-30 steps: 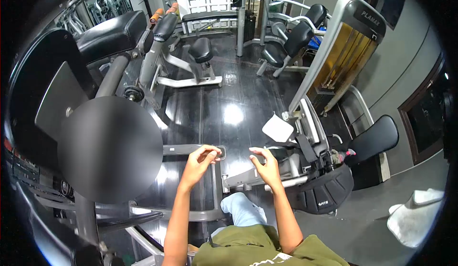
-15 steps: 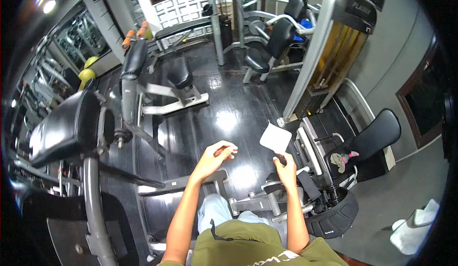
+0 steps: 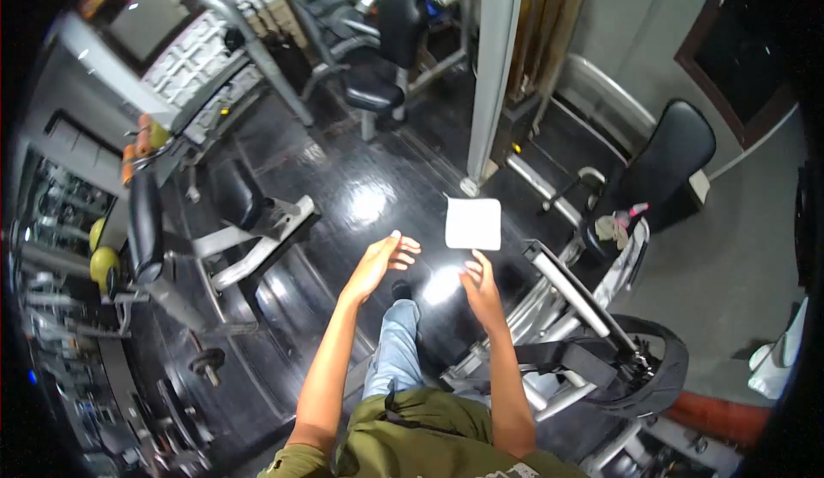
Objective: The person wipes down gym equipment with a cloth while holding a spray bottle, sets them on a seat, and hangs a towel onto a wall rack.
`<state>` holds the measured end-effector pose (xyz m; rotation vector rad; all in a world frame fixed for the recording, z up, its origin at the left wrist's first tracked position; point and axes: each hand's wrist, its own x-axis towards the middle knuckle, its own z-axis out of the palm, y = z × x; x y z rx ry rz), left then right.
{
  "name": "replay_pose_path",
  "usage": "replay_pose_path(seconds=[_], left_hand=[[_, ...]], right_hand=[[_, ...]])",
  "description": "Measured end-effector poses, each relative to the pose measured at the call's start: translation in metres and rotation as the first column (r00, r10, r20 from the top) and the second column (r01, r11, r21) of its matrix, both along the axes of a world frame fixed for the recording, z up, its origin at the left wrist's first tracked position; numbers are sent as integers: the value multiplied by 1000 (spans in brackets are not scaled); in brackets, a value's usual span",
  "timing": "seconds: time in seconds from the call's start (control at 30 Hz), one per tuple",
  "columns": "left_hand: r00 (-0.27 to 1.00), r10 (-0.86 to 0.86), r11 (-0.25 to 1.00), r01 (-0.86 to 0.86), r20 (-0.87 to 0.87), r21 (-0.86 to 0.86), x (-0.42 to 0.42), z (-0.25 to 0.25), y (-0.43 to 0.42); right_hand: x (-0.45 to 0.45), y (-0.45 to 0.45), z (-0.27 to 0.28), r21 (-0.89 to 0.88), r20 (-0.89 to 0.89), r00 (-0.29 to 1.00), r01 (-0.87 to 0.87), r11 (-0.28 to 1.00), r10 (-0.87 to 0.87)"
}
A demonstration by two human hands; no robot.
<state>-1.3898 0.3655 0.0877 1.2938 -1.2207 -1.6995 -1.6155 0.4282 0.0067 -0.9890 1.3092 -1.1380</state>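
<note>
My left hand (image 3: 378,265) is held out in front of me over the dark floor, fingers loosely bent and apart, with nothing in it. Beside it, my right hand (image 3: 481,287) has its fingers partly curled and apart, and no object shows in it. A white square thing like a folded cloth (image 3: 473,224), with a small tip at one corner, appears just beyond the right fingertips. Whether it touches them I cannot tell. Below my hands, one jeans leg (image 3: 399,332) reaches forward to a dark shoe.
A weight machine with a grey upright (image 3: 498,66) stands ahead; a black padded seat (image 3: 678,152) is at right, with a crumpled cloth (image 3: 612,231) nearby. A bench (image 3: 232,199) and a loaded bar (image 3: 208,364) lie left. Machine frames (image 3: 575,306) crowd my right side.
My view has moved forward and turned, so the machines shift and tilt. The large black pad at left has left view. My leg has come forward; both hands remain raised in front.
</note>
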Motion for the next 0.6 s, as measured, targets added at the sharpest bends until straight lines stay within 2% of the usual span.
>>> replay_pose_path(seconds=[0.07,0.13,0.2,0.3,0.43,0.5,0.6], left_hand=[[1000,-7,1000,6,31,28,16,-43,-43],[1000,-23,991,21,16,131,30,-90,-80],[999,-35,994,34,3,101,44,-142,-107],[999,-52,979,51,0,198,61,-210,-136],[992,-75,944,39,100,328,67,-267,-159],[993,-76,940,41,92,340,65,-292,-166],[989,-127,927,89,82,366,63,-325,-171]], right_hand=[[24,-41,-20,109,-119,992,47,993,-34],[38,-80,-56,211,-180,983,85,974,-46],[45,-108,-93,172,-285,957,112,979,-59],[48,-133,-131,342,-361,928,223,913,-91],[44,-131,-188,448,-402,903,337,828,-150],[37,-131,-211,504,-436,889,371,780,-141],[31,-123,-251,520,-435,892,360,774,-123]])
